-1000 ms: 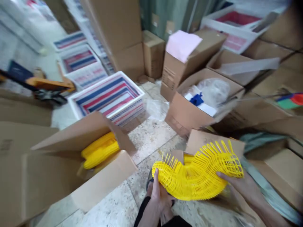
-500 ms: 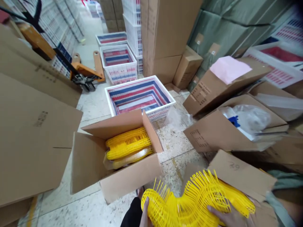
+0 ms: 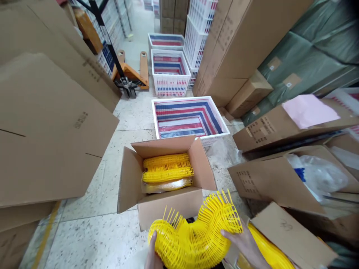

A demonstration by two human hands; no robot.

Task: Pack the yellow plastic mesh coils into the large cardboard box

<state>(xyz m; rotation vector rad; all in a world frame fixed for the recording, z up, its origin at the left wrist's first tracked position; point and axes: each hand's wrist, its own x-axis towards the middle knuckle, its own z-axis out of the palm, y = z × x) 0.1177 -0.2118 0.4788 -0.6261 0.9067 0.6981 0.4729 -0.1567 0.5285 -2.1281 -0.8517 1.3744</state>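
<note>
A curved stack of nested yellow plastic mesh pieces [image 3: 193,243] sags between my two hands at the bottom of the view. My left hand [image 3: 153,252] grips its left end, thumb on top. My right hand [image 3: 242,241] is closed around the right end, the thumb laid along the near side. Just ahead stands an open cardboard box [image 3: 130,179] with similar yellow mesh stacks [image 3: 168,173] lying in rows inside. More yellow mesh [image 3: 266,246] shows below my right forearm, partly under a cardboard flap [image 3: 291,224]. What exact kind of article the mesh is, I cannot tell.
A white crate [image 3: 190,99] lined with striped cloth sits behind the box, with further crates [image 3: 171,82] beyond. An orange pallet jack [image 3: 131,74] stands back left. Large cartons [image 3: 56,130] flank the left; open cartons [image 3: 269,183] and crumpled clear plastic [image 3: 224,155] lie right.
The yellow mesh stack has moved left in both hands, away from the yellow mesh at the right and nearer the open box. The view has turned left.
</note>
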